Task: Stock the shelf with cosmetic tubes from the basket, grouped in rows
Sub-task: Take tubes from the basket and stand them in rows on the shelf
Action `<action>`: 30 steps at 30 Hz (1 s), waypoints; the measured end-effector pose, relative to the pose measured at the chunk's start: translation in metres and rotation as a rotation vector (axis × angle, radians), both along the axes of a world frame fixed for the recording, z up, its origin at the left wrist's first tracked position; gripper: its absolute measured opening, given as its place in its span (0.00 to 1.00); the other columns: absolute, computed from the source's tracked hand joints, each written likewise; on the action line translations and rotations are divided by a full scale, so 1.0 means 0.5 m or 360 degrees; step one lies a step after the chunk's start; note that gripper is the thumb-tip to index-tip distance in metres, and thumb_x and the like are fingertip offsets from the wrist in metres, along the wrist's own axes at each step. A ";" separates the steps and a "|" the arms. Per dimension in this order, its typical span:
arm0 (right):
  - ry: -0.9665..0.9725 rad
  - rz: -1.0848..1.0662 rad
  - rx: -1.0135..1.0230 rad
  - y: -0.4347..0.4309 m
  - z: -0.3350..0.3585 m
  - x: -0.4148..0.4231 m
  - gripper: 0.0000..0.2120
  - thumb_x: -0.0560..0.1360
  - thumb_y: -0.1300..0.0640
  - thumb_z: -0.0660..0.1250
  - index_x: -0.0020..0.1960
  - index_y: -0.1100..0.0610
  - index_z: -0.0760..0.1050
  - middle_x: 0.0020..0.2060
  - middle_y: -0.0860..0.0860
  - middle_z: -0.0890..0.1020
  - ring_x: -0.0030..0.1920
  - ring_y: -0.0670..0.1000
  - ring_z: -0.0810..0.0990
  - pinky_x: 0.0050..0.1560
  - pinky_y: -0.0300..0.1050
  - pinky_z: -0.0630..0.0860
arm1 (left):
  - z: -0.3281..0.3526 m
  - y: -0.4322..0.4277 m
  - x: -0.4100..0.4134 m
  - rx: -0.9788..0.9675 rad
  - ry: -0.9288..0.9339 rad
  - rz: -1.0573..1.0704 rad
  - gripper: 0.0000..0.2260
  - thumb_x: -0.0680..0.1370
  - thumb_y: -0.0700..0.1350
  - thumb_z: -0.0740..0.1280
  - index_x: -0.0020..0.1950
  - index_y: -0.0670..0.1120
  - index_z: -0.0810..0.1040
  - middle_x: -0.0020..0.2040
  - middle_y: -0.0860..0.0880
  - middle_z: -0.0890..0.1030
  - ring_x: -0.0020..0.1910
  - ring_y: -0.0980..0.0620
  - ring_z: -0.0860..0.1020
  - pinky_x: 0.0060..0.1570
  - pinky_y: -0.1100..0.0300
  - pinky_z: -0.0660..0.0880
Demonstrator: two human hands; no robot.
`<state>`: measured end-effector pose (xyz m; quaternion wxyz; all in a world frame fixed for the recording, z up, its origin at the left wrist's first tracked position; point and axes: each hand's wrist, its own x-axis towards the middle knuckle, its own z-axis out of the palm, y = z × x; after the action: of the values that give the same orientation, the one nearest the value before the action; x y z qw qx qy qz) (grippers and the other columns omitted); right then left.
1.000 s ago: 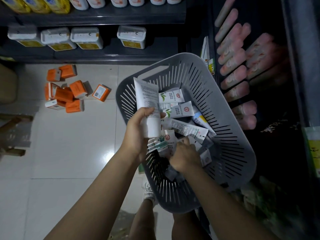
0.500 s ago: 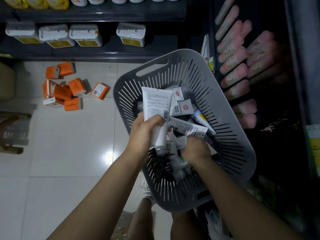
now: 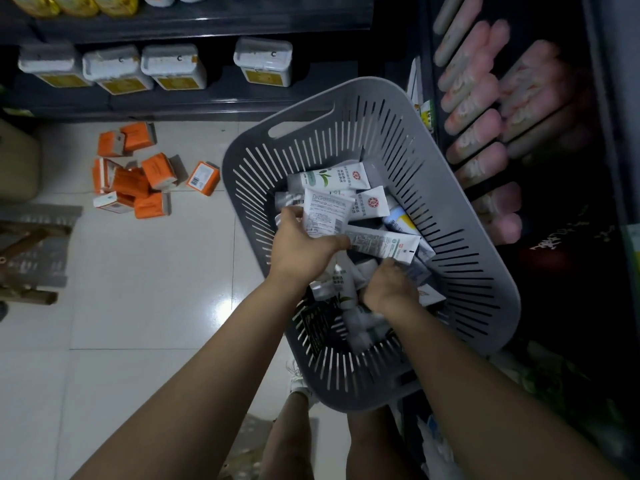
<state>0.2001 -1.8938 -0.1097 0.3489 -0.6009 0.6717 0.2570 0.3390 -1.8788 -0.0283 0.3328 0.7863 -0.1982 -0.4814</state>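
Left hand grips a white tube; right hand clutches tubes in basket.

- A heap of small orange boxes lies on the pale, glossy floor tiles. One box sits just apart on the right, barcode up.
- Four white tubs with yellow labels stand in a row on a dark rack at the back, the fourth set apart.
- Yellow bottles line the level above.
- A wooden frame shows at the left edge.

basket: matt grey plastic | tubes: smooth plastic | floor: glossy tile
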 end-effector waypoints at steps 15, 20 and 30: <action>-0.0126 -0.0196 0.0069 -0.008 -0.025 -0.031 0.24 0.69 0.54 0.72 0.62 0.57 0.71 0.57 0.57 0.79 0.57 0.58 0.78 0.55 0.51 0.77 | 0.029 0.033 -0.013 -0.0234 0.0001 -0.0080 0.27 0.66 0.39 0.78 0.61 0.48 0.71 0.46 0.60 0.76 0.42 0.67 0.75 0.43 0.66 0.76; -0.0199 -0.0081 -0.0048 -0.012 0.019 -0.050 0.21 0.63 0.50 0.76 0.54 0.53 0.78 0.51 0.53 0.82 0.51 0.56 0.80 0.46 0.43 0.76 | 0.057 0.047 -0.002 -0.0264 -0.0027 -0.0137 0.28 0.65 0.39 0.78 0.61 0.49 0.72 0.48 0.60 0.78 0.46 0.64 0.77 0.50 0.57 0.78; -0.1407 -0.1238 -0.0654 -0.016 0.357 -0.091 0.25 0.64 0.70 0.77 0.56 0.58 0.72 0.44 0.58 0.81 0.27 0.53 0.81 0.26 0.48 0.81 | 0.231 0.029 -0.005 -0.0470 0.0211 -0.0215 0.21 0.68 0.37 0.75 0.56 0.48 0.71 0.51 0.50 0.81 0.47 0.52 0.80 0.44 0.55 0.78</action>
<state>0.1548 -1.9020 0.0687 0.5394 -0.4166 0.6690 -0.2965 0.3364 -1.8643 0.0870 0.4237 0.6803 -0.2968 -0.5192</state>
